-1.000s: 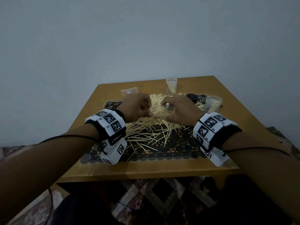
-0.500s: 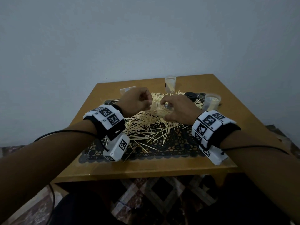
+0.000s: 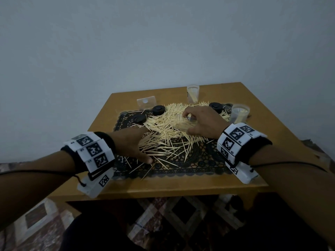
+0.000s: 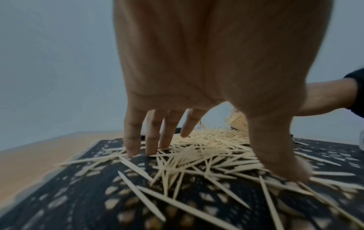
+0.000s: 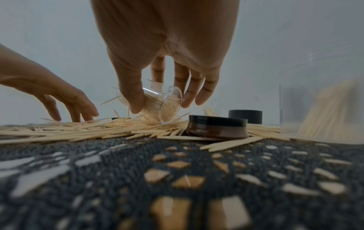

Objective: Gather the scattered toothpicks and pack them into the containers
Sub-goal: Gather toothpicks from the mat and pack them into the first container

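A: Status on the hands?

B: Half a second ago both were bunched together at the middle of the toothpick pile. Now they've split. The left hand has dropped to the lower left edge of the pile, fingers straight and spread, tips touching sticks on the black lace mat, thumb down on the near side. It holds nothing.

A: Right?

B: The right hand is at the centre right of the head view, thumb and fingers curled round a small clear container. The container is tilted almost on its side, mouth low against the pile, already well stocked with sticks.

A: So, one load went in and the left is going back for more?

B: That's my read. Left looks set to rake another bunch toward that mouth.

A: Where's the rest?

B: Most toothpicks are still loose on the mat, centre of frame. Two more clear containers stand upright on the counter: one at top centre, one at right, both partly filled. Black lids sit at the pile's upper left and upper right. A clear flat piece stands behind them; can't tell what it is.

A: Progress?

B: Early to middle, I'd judge. Lots left. Risk: that tilted container could spill if the rake pushes it.
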